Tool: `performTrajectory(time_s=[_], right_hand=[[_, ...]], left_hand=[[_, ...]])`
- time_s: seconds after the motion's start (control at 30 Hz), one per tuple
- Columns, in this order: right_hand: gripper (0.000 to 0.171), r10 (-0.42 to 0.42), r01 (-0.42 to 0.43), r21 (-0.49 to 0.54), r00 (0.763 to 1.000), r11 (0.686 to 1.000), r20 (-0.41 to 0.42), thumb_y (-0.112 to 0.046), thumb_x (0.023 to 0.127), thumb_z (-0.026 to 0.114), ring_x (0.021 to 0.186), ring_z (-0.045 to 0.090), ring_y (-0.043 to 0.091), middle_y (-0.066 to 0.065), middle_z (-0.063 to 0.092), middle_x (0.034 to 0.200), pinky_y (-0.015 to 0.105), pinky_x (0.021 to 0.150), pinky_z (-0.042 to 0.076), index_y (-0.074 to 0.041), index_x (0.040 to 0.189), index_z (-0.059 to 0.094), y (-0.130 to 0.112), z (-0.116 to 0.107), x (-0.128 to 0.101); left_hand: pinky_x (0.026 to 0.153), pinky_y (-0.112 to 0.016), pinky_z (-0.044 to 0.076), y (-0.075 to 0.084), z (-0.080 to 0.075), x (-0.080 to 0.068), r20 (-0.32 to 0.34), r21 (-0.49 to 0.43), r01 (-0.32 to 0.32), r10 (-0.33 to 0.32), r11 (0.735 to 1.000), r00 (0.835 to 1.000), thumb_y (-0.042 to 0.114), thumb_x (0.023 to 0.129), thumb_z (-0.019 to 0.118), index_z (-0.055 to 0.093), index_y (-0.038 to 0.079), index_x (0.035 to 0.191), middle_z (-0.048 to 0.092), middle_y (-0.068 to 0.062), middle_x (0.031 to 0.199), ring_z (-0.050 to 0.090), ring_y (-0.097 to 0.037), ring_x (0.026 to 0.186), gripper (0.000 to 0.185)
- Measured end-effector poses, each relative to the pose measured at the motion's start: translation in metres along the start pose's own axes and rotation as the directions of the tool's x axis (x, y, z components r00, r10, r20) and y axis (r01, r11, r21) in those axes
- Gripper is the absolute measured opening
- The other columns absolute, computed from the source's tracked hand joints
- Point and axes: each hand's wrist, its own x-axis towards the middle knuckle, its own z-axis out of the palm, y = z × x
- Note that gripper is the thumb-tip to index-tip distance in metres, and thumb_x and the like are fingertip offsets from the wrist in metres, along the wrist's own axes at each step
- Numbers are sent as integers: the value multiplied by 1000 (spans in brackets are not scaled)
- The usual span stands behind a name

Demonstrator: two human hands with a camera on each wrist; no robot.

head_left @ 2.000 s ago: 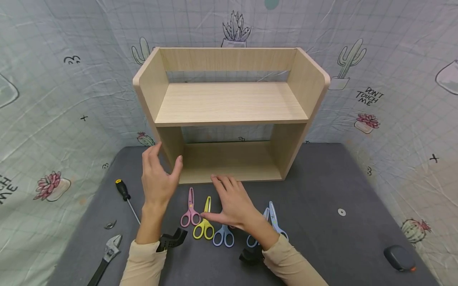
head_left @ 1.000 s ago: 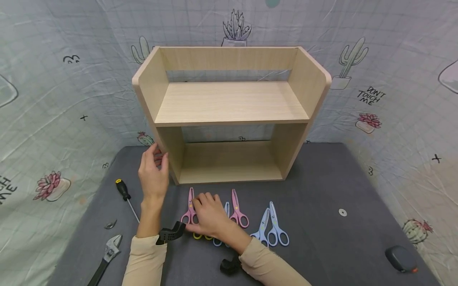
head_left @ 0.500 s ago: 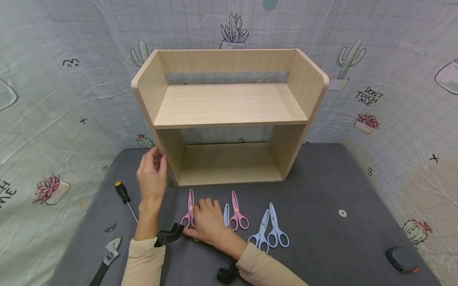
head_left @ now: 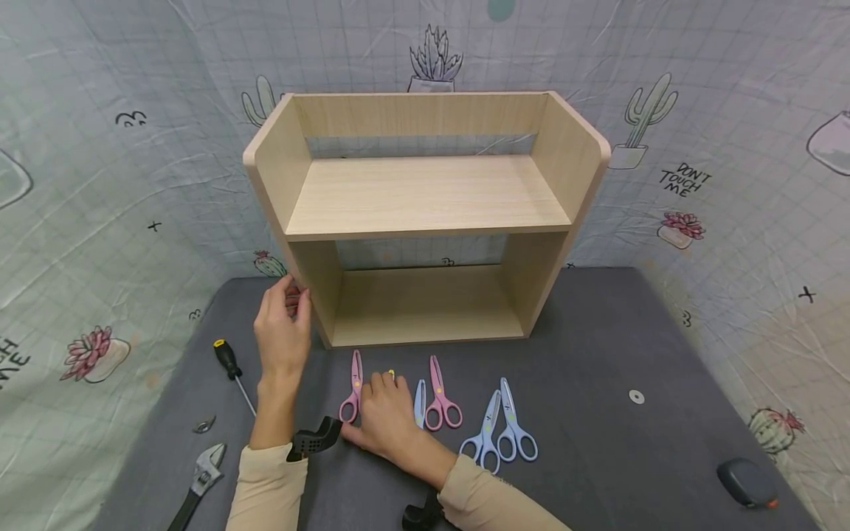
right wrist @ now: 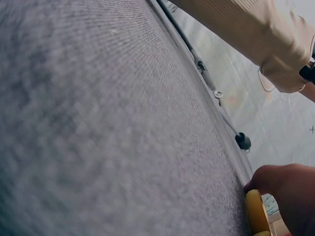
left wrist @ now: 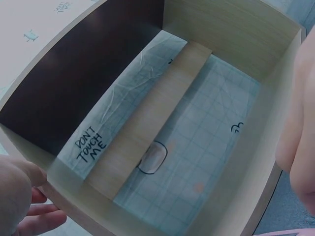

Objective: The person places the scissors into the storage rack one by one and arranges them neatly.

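Head view: right hand (head_left: 384, 417) curls over the yellow scissors (head_left: 391, 375); better pinch both loops firmly; left hand (head_left: 282, 332) steadies the shelf (head_left: 425, 199), fingers pinching its side panel.

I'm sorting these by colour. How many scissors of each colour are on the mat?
Pink scissors: 2
Blue scissors: 3
Yellow scissors: 1, mostly hidden under the right hand
Total: 6

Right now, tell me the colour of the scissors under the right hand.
Yellow scissors; right wrist view shows it best.
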Motion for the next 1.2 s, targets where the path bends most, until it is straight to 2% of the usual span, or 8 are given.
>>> performTrajectory(time_s=[0.27, 0.53, 0.77, 1.0, 1.2], right_hand=[[65, -4, 4, 0, 1000, 1000, 5, -77, 70, 64, 73, 54, 17, -1, 58, 76, 29, 60, 35, -13, 80, 66, 0, -1, 2], [62, -18, 17, 45, 1000, 999, 5, -75, 70, 66, 79, 56, 19, 0, 58, 81, 32, 63, 40, -14, 80, 69, 2, -5, 1], [61, -37, 39, 48, 998, 998, -42, -76, 67, 67, 73, 53, 16, -3, 55, 78, 30, 60, 38, -16, 77, 67, 7, -7, 3], [63, -53, 57, 63, 997, 996, -62, -77, 67, 68, 74, 53, 15, -3, 57, 81, 28, 60, 41, -15, 82, 69, 11, -9, 5], [60, -60, 70, 70, 989, 995, -135, -76, 66, 69, 73, 54, 13, -5, 58, 82, 27, 58, 42, -18, 81, 68, 16, -13, 9]], left_hand=[[77, -52, 62, 0, -2, 0, 7, 11, -3, 3, 1000, 1000, 10, 98, 63, 58, -7, 128, 64, -27, 109, 69, -39, 92, 35], [78, -52, 62, 1, -2, 0, 18, 12, -1, 0, 1000, 1000, 10, 98, 63, 58, -7, 129, 63, -28, 111, 69, -39, 93, 35], [77, -52, 62, 0, -1, 0, 8, 7, -18, 18, 1000, 1000, 7, 98, 63, 58, -9, 128, 63, -28, 109, 69, -39, 92, 35], [76, -52, 62, -1, 0, 0, 6, -3, -26, 26, 1000, 1000, 7, 99, 62, 58, -8, 128, 63, -28, 109, 69, -39, 91, 34], [76, -52, 62, -3, 0, 0, 0, -4, -33, 33, 999, 999, 8, 98, 62, 59, -6, 129, 64, -27, 109, 69, -39, 91, 34]])
